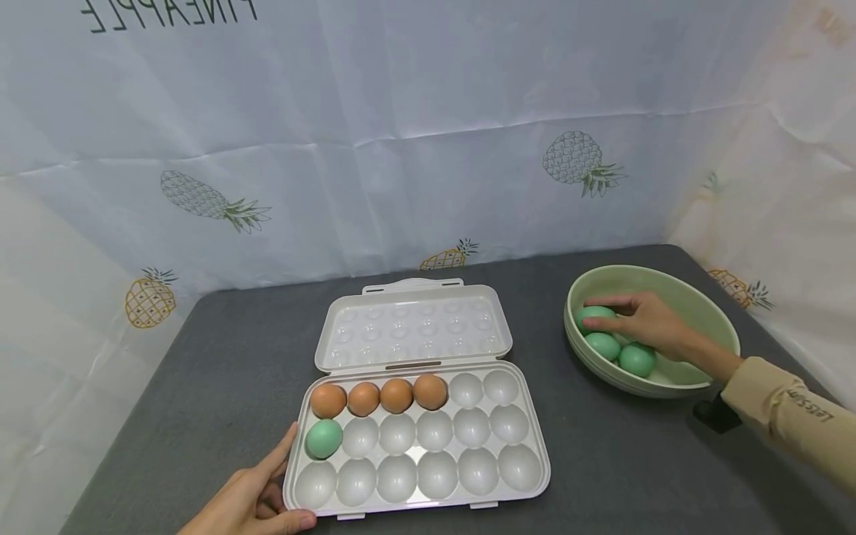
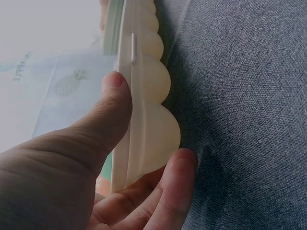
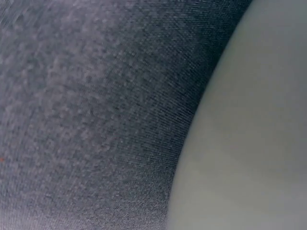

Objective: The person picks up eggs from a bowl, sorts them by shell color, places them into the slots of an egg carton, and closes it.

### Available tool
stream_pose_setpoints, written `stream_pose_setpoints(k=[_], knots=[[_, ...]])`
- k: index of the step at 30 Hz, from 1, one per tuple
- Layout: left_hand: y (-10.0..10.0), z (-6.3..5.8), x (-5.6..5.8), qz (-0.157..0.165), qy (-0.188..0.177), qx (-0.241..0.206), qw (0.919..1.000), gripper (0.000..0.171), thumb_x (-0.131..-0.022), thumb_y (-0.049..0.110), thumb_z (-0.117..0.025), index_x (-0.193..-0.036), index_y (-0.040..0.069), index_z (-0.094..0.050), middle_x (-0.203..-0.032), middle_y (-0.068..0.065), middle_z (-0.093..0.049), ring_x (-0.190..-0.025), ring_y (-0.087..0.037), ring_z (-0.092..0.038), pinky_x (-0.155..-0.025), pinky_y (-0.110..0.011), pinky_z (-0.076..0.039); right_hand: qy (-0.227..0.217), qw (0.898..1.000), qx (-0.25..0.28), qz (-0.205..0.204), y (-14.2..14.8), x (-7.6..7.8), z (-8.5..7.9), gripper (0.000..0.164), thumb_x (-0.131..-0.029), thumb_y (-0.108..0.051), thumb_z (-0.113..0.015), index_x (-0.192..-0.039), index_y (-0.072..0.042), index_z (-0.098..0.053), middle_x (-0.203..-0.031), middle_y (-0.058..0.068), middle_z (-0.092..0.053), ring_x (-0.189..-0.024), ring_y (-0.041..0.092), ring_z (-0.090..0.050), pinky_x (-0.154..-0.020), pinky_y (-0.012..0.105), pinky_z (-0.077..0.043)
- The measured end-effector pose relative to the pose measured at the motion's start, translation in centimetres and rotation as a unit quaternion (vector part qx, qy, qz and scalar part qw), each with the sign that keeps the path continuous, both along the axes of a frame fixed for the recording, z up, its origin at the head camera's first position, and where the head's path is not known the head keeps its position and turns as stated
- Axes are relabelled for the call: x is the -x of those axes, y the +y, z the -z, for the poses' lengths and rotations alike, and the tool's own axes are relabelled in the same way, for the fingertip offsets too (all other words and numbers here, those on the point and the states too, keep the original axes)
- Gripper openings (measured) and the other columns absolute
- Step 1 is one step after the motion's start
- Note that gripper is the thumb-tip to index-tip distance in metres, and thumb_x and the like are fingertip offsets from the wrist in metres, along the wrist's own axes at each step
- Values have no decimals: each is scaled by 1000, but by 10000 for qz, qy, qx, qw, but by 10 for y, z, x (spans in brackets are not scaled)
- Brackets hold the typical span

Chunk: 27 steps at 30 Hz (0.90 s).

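A white egg tray [image 1: 537, 446] lies with its lid folded back. Brown eggs [image 1: 396, 396] fill part of its far row, and one green egg [image 1: 324, 438] sits at the left of the middle row. My left hand [image 1: 247, 496] grips the tray's near left corner; in the left wrist view its thumb [image 2: 112, 103] presses the rim and fingers reach underneath. Inside a pale green bowl [image 1: 695, 316], my right hand [image 1: 642, 323] pinches a green egg [image 1: 586, 319] between thumb and finger. Two more green eggs [image 1: 637, 360] lie beside it. The right wrist view shows only the bowl's outer wall [image 3: 249, 143] and tabletop.
The dark grey tabletop [image 1: 200, 394] carries the tray in the middle and the bowl on the right. Behind it hangs a white curtain [image 1: 401, 200] printed with pineapples. A small black object [image 1: 717, 414] shows under the right cuff.
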<state>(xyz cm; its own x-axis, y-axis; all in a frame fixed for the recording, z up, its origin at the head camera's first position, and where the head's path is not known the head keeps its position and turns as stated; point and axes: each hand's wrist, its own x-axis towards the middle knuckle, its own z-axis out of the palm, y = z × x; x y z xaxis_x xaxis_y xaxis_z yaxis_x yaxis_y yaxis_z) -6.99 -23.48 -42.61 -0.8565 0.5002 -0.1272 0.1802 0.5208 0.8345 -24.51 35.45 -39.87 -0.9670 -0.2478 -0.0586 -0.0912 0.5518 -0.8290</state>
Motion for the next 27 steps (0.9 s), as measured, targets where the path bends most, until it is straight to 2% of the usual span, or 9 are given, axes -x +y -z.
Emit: stream_pose_setpoints(k=[3, 10, 16, 22, 27], knots=[[0, 1, 0, 24, 62, -10, 10000, 109, -91, 16, -79, -156, -15, 3, -103, 4, -68, -70, 4, -66, -56, -26, -60, 417, 9990, 176, -3, -2, 0, 1, 48, -94, -23, -77, -136, -2, -65, -107, -28, -70, -96, -4, -67, -75, 25, -59], [-1, 3, 1, 121, 282, 6, 9995, 109, -90, 12, -79, -155, -17, 2, -102, 3, -69, -70, 6, -65, -55, -26, -60, 967, 9944, 408, -147, -5, -1, -1, 40, -93, -13, -76, -130, -2, -69, -108, -28, -72, -99, -8, -66, -78, 17, -57], [-2, 4, 0, 142, 309, -51, 9994, 108, -90, 12, -79, -155, -17, 2, -103, 4, -68, -71, 6, -65, -55, -26, -60, 1381, 9896, 342, -223, -9, -3, -12, 38, -93, -11, -76, -130, -3, -69, -113, -28, -71, -104, -10, -65, -88, 9, -52], [-2, 3, 0, 71, 141, -38, 9999, 108, -91, 15, -79, -156, -17, 2, -102, 6, -68, -70, 4, -66, -56, -26, -60, 1527, 9866, 566, 20, -17, -7, -28, 38, -92, -9, -76, -130, -4, -69, -118, -23, -71, -111, -7, -65, -91, 10, -53], [-2, 4, 1, 170, 325, 6, 9993, 107, -90, 12, -78, -154, -19, 2, -101, 4, -68, -70, 6, -65, -56, -26, -60, 1773, 9800, 830, 352, -28, -11, -39, 40, -90, -5, -77, -129, -2, -70, -115, -24, -72, -116, -8, -62, -89, 9, -52]])
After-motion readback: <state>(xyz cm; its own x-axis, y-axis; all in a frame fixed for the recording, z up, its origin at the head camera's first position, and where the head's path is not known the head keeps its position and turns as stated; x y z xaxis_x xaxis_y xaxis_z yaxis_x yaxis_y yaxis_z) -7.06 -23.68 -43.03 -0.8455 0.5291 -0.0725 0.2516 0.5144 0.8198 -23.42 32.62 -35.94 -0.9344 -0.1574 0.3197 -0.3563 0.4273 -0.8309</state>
